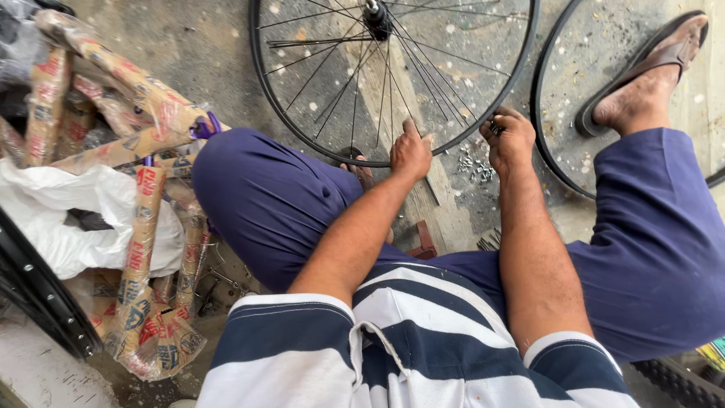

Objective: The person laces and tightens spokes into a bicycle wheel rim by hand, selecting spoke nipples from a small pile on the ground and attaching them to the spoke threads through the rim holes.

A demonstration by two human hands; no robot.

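The left hand [411, 153] gripped the wheel rim [317, 147] from below, while the right hand [510, 138], just beside, pinched small metal bits [496, 128].

I see a black wheel rim [529, 45] with silver spokes [340, 83], dark blue trousers [264, 196], a shirt [408, 340] striped white and navy, brown paper wrapping [143, 249] with red print, a white bag [68, 219].

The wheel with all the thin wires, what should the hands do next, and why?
Probably the right hand should bring the small part it pinches to the wheel rim. The left hand already rests on that rim by the spokes, and more small metal parts lie below.
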